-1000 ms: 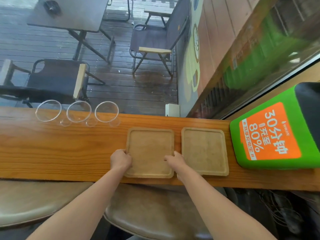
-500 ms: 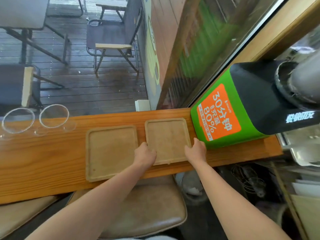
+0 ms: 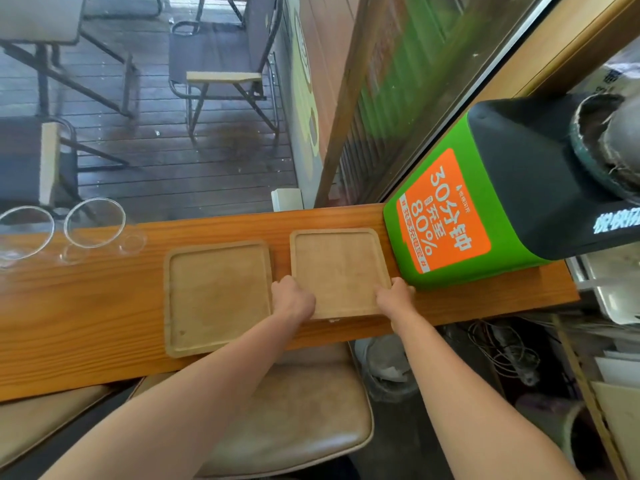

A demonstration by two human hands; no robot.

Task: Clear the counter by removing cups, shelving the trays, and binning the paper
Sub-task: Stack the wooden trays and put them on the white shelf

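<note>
Two square wooden trays lie side by side on the wooden counter point(image 3: 104, 306). The right tray point(image 3: 337, 271) is gripped at its near corners: my left hand point(image 3: 292, 299) on its left near corner, my right hand point(image 3: 394, 296) on its right near corner. The left tray point(image 3: 218, 296) lies flat and untouched. Clear glass cups point(image 3: 95, 221) stand at the counter's far left, along the window edge; one cup point(image 3: 24, 230) is partly cut off by the frame. No paper is visible on the counter.
A green and black charging station point(image 3: 485, 216) with an orange label stands on the counter right beside the held tray. Brown padded stools point(image 3: 294, 410) sit below the counter. Cables and clutter lie on the floor at right. Outside the window are chairs and tables.
My hands left the left tray and moved to the right tray, now gripping its near corners. The view shifted right, so fewer cups show.
</note>
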